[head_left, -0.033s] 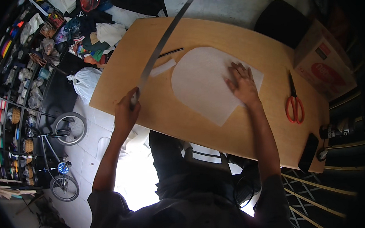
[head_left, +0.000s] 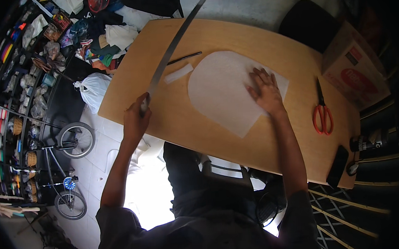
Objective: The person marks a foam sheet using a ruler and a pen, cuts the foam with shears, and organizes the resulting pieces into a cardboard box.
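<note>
My left hand (head_left: pixel 136 118) grips the near end of a long metal ruler (head_left: pixel 170 52), which slants away across the left part of the table. My right hand (head_left: pixel 265 91) lies flat, fingers stretched out, on a white sheet (head_left: pixel 220 89). That sheet is rounded at its far left side and comes to corners at the near and right sides. Between the ruler and the sheet lie a dark pen (head_left: pixel 185 58) and a small white strip (head_left: pixel 178 73). Scissors with orange handles (head_left: pixel 322 117) rest to the right of my right hand.
The wooden table (head_left: pixel 256 155) carries a black phone-like slab (head_left: pixel 337 166) at its near right corner. A cardboard box (head_left: pixel 356 71) stands at the right. Left of the table are a tied white bag (head_left: pixel 92 91), a small bicycle (head_left: pixel 60 167), heaped cloth (head_left: pixel 105 43) and loaded shelves.
The ruler has shifted slightly left with my left hand, uncovering more of the pen. My right hand stays in place on the sheet.
</note>
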{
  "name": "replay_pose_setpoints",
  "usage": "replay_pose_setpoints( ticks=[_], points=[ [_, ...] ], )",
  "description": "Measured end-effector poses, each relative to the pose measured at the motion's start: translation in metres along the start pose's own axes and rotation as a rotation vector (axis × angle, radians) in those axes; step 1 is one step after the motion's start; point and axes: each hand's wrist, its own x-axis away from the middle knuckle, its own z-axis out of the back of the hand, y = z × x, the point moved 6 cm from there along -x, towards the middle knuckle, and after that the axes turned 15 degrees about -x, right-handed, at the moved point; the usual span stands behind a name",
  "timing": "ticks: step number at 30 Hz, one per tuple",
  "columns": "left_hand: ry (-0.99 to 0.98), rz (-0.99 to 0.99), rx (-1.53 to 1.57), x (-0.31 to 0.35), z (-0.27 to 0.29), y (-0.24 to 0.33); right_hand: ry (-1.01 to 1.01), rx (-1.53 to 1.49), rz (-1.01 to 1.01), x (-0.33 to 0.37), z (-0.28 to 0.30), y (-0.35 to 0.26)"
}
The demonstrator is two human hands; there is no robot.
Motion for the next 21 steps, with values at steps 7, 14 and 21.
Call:
replay_pose_setpoints(
  ticks=[7, 14, 21],
  points=[
    [-0.051, 0.082, -0.076, -0.028, -0.014, -0.069, -0.082, -0.030, -0.005, -0.002, -0.001, -0.006],
    [-0.010, -0.012, -0.055, -0.033, -0.030, -0.081, -0.099, -0.048, 0.013, -0.002, 0.000, -0.009],
    [-0.090, -0.046, -0.195, -0.035, -0.042, -0.088, -0.075, -0.032, 0.022, -0.003, -0.003, -0.005]
  ],
)
